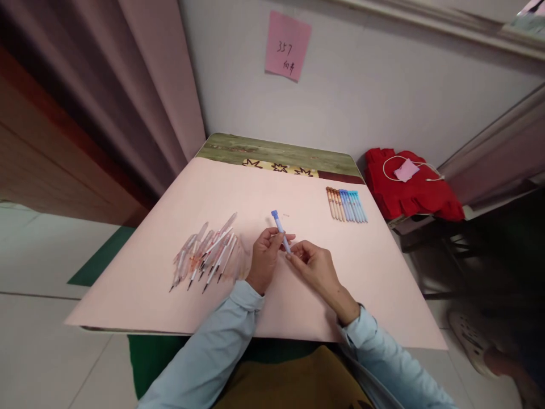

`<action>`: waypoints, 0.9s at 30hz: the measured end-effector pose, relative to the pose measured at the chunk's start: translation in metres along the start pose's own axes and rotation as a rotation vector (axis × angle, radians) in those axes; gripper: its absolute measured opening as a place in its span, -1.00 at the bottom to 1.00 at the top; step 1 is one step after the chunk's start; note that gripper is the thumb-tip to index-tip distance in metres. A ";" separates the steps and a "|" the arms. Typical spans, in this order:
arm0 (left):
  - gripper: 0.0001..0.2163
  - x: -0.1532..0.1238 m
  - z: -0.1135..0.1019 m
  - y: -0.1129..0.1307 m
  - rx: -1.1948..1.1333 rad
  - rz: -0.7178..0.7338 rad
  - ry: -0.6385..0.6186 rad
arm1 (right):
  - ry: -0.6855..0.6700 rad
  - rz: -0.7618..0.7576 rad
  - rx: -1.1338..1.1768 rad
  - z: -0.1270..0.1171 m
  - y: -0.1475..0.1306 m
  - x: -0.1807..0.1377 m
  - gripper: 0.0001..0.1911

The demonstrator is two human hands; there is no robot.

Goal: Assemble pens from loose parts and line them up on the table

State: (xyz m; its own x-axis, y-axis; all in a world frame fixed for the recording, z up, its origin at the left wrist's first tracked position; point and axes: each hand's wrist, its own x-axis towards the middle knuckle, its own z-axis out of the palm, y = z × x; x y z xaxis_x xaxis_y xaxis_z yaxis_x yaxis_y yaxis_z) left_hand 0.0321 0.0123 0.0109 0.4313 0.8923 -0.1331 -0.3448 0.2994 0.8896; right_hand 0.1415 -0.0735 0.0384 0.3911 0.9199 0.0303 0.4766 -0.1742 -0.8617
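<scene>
Both hands meet over the middle of a pink sheet (349, 284) that covers the table. My left hand (264, 257) is closed around the lower part of a blue-capped pen (279, 226), which points up and away. My right hand (314, 267) pinches the pen's near end with its fingertips. A loose pile of clear pens and refills (208, 253) lies just left of my left hand. A tidy row of orange and blue pens (346, 205) lies at the far right of the sheet.
The table's far edge (276, 150) shows green wood and a patterned strip against a white wall with a pink note (287, 45). A red cloth with a white cable (409, 184) sits on a low stand at the right. White floor tiles lie to the left.
</scene>
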 end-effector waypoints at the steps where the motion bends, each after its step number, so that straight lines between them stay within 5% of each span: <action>1: -0.70 0.000 0.000 0.000 0.022 0.007 0.005 | 0.012 0.004 -0.013 0.003 0.000 -0.001 -0.84; 6: -0.69 0.001 -0.001 0.002 0.045 0.017 -0.011 | 0.035 -0.002 0.036 0.002 0.003 0.011 -0.82; 9: -0.67 0.002 -0.003 0.000 0.060 0.038 -0.020 | 0.163 0.015 0.045 -0.015 0.015 0.029 -0.75; 15: -0.70 0.004 -0.004 -0.001 0.069 0.004 -0.016 | 0.564 0.114 -0.197 -0.103 0.068 0.076 -0.67; 20: -0.71 0.004 -0.003 0.001 0.077 -0.017 -0.028 | 0.619 0.241 -0.500 -0.174 0.123 0.093 -0.69; 23: -0.72 0.005 -0.003 0.001 0.092 -0.020 -0.034 | 0.572 0.247 -0.522 -0.181 0.134 0.095 -0.70; 27: -0.74 0.005 -0.004 0.000 0.137 -0.011 -0.039 | 0.495 0.196 -0.426 -0.149 0.120 0.095 -0.71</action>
State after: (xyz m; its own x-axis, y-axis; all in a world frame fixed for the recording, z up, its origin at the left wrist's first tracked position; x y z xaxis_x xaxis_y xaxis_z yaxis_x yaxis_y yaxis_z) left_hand 0.0310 0.0182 0.0089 0.4674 0.8747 -0.1281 -0.2240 0.2573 0.9400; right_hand 0.3536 -0.0593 0.0135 0.7678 0.6054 0.2095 0.5886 -0.5377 -0.6037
